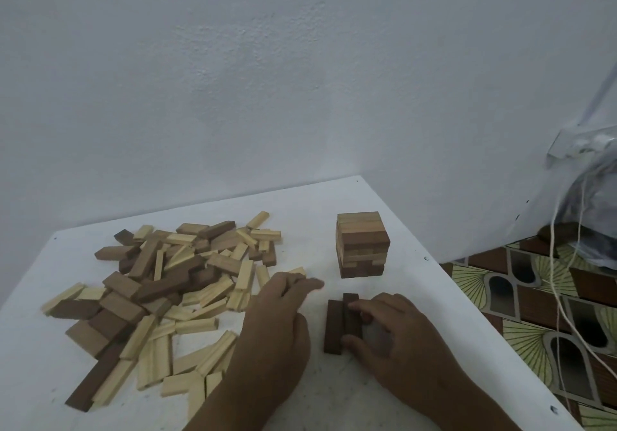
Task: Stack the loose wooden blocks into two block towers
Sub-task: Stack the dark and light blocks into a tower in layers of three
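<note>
A white table (pixel 334 397) stands against a pale textured wall (pixel 267 80), with patterned floor (pixel 534 314) and cords at 3 o'clock. Loose wooden blocks (pixel 173 283) lie heaped at 9 o'clock; a short tower (pixel 363 244) stands at centre. The right hand (pixel 397 330), grip clamped, holds the dark blocks (pixel 344 324) on the table. The left hand (pixel 277 324) reaches the heap's edge; whether its grip holds anything is unclear.

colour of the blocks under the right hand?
Dark brown wooden blocks, laid side by side on the white table; head view.
</note>
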Demonstrator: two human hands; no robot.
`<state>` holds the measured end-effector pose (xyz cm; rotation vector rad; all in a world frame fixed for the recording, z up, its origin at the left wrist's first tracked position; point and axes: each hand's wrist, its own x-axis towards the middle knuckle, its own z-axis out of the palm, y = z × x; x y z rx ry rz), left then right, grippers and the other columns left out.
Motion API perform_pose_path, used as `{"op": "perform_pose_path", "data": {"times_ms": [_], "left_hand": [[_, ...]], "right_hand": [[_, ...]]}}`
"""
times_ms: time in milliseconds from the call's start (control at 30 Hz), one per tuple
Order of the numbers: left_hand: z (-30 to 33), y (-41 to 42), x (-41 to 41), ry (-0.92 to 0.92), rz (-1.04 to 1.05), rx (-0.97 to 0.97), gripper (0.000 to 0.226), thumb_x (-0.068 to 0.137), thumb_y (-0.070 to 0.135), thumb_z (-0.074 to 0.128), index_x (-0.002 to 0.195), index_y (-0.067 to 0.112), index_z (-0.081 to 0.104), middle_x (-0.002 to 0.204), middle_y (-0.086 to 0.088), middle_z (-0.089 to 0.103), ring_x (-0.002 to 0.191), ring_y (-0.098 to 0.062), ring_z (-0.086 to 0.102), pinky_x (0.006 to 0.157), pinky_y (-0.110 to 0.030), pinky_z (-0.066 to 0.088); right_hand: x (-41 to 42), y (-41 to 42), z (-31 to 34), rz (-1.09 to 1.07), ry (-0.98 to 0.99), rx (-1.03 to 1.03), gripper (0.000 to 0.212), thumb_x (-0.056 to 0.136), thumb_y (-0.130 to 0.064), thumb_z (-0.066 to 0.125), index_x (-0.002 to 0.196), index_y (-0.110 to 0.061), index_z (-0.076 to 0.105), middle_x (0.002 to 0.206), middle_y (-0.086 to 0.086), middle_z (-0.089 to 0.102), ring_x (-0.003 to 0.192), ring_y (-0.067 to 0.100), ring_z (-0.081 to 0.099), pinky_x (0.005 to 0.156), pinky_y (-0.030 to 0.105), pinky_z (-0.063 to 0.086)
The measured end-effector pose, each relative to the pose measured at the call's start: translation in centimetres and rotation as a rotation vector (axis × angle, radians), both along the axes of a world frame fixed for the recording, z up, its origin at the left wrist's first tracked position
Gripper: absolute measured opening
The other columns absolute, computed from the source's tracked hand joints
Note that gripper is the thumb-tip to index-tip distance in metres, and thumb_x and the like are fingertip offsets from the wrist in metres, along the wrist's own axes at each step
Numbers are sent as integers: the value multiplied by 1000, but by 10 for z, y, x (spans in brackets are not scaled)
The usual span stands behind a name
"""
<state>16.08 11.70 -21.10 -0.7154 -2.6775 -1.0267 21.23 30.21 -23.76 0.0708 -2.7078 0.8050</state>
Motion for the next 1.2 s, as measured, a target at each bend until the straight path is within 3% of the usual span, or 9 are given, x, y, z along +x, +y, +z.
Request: {"op": "perform_pose_path", "data": {"times_ms": [133,200,333,433,533,667,867,1033,1200], "left_hand": [[1,-1,2,-102,-60,111,75,88,3,64,131,56,32,116,25,55,115,8,51,100,-19,46],[-2,-1,0,-158,-81,101,80,85,11,71,129,60,27,120,27,54,118,5,51,97,-18,49],[-5,-3,-4,-169,-49,-81,72,86,31,71,139,51,27,149,17,39,136,-11,38,113,-33,37],[-3,-3,-7,-76,-4,-256,75,88,44,65,150,42,24,152,19,30,139,-10,24,118,-31,24],[2,-5,-7,-51,54,-387,71,91,54,53,151,43,17,149,18,21,138,-12,16,117,-37,20],[5,-10,-6,-47,-67,-445,49,96,47,44,144,44,33,137,21,24,127,-8,22,110,-38,20],[4,-12,-8,-138,-128,-330,45,85,57,60,129,49,51,131,30,35,127,3,30,111,-30,13],[2,-17,-10,-145,-173,-376,53,80,69,52,130,52,50,131,35,37,128,6,27,110,-33,12],[2,-17,-11,-162,-243,-424,69,71,76,55,134,48,49,140,36,33,132,5,23,111,-38,14]], "right_hand": [[-1,0,-1,-6,0,9,68,76,-83,34,108,-33,67,100,-29,54,82,-14,44,76,2,26],[-3,0,1,-9,-59,19,78,66,-92,30,114,-39,62,110,-29,50,89,-8,43,75,-1,24],[-2,3,6,32,-191,21,70,59,-85,46,118,-48,55,109,-45,23,99,-13,34,76,-6,20],[-2,3,7,63,-211,-1,76,53,-92,43,114,-48,58,106,-47,22,102,-21,28,76,-6,20],[-1,3,7,89,-189,-14,65,58,-85,53,111,-49,59,110,-46,27,109,-18,31,78,-3,26],[0,3,6,72,-137,6,47,69,-72,56,108,-46,64,109,-44,33,108,-14,38,78,-3,28],[0,4,1,56,-118,-32,42,72,-66,56,103,-41,69,109,-34,44,97,-7,48,79,0,29],[0,3,1,72,-90,-50,44,74,-66,53,102,-37,72,108,-27,52,93,-7,52,80,3,33],[-1,7,3,113,-137,-64,45,73,-57,64,111,-34,70,109,-43,37,106,-23,39,84,-8,26]]}}
